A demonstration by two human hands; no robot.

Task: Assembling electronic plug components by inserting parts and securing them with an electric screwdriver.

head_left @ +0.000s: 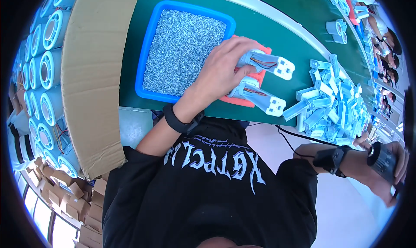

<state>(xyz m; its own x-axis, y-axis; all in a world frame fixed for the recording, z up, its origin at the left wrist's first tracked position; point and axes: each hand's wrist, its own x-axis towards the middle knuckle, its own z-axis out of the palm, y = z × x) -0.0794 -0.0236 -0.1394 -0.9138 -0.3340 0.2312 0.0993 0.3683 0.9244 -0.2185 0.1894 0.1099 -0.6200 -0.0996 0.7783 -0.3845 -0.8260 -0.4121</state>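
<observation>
My left hand (pixel 225 64) reaches over the bench with its fingers and thumb closed around the round end of a light blue plastic housing (pixel 271 62). Thin dark and reddish wires lie in its open handle. A second, similar housing (pixel 262 98) sits beside it, nearer to me, also with wires showing. Both rest on a red-orange holder (pixel 239 101), partly covered by my hand. Off to the far right, my right hand (pixel 396 165) is wrapped around a black ridged cylindrical tool (pixel 382 162); its kind is not clear near the picture's rim.
A blue tray (pixel 143 70) full of small metal screws lies left of the holder. Farther left, a cardboard sheet (pixel 95 74) stands before stacked round light blue housings (pixel 51 68). Loose plastic handle parts (pixel 331 98) are heaped at the bench's right. People sit beyond, far right.
</observation>
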